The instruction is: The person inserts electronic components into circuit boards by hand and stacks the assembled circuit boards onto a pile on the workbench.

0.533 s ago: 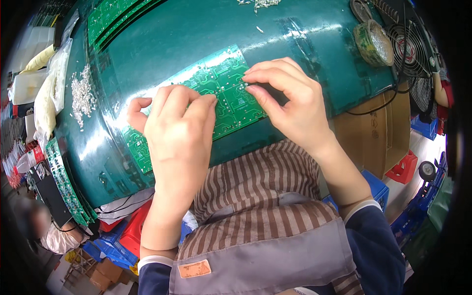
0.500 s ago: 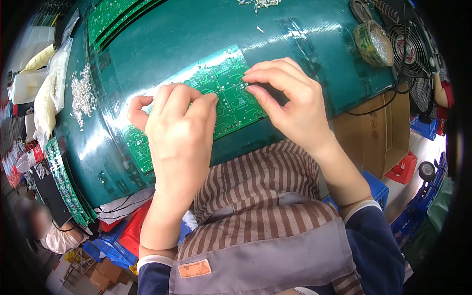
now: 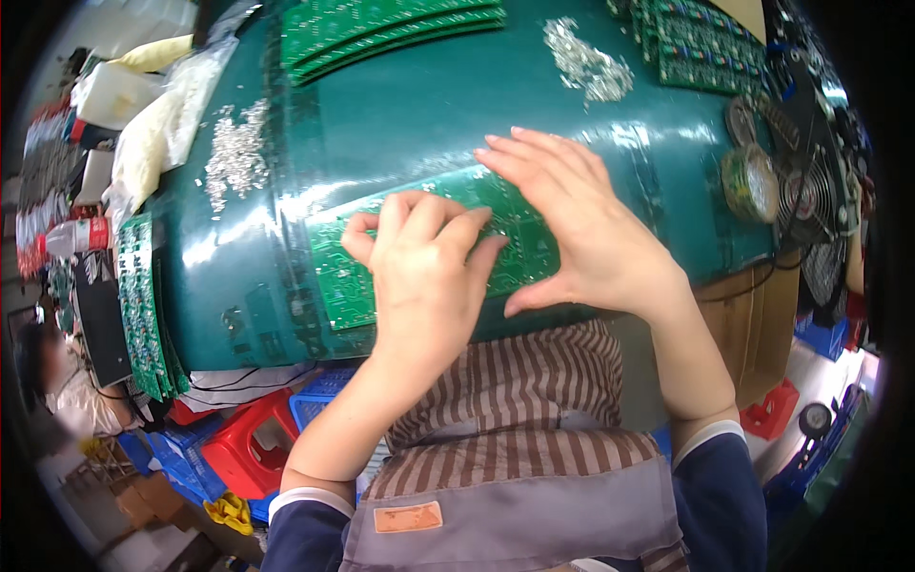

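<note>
A green circuit board (image 3: 345, 284) lies flat on the dark green table mat, its middle partly covered by my hands. My left hand (image 3: 424, 262) is over the board with its fingers curled and the thumb and forefinger drawn close together near the board's middle. Anything between those fingertips is too small or hidden to make out. At the board's right end is my right hand (image 3: 605, 234), open, the thumb by the near edge and the fingers stretched toward the far edge. Nothing shows between its fingers.
Small pale parts lie in a left pile (image 3: 236, 157) and a silvery far pile (image 3: 586, 62). Stacked green boards (image 3: 391, 38) stand at the back; populated boards (image 3: 710, 48) are back right. A tape roll (image 3: 751, 184) and a fan (image 3: 808, 195) sit at right.
My right hand has opened from a near pinch into a wide spread around the board's right end. My left thumb and forefinger have shifted along the board. The view has moved, showing more of the far table.
</note>
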Demonstrator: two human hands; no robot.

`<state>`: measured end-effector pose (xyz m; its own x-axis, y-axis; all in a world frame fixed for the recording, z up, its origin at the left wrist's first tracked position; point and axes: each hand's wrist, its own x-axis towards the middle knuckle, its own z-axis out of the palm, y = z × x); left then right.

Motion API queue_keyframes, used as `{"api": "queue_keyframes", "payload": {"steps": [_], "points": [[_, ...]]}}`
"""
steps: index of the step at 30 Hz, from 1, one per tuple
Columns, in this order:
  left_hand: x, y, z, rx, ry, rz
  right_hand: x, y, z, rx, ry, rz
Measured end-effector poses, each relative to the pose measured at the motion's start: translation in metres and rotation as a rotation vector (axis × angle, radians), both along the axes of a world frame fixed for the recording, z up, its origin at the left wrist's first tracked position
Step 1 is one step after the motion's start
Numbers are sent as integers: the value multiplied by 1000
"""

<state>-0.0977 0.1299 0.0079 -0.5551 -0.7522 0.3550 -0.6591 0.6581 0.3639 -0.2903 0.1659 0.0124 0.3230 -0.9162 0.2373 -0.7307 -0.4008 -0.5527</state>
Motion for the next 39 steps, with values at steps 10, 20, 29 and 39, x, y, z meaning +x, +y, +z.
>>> {"api": "queue_keyframes", "payload": {"steps": [10,20,29,39], "points": [[86,-37,44,225,193,228,12,-46,20,72,117,215],[283,-95,65,-156,109,791,-39,-216,41,21,172,91],[447,-106,40,110,-461,786,-58,-288,29,132,90,92],[442,-96,34,230,-263,769,-63,-283,20,107,96,167]]}}
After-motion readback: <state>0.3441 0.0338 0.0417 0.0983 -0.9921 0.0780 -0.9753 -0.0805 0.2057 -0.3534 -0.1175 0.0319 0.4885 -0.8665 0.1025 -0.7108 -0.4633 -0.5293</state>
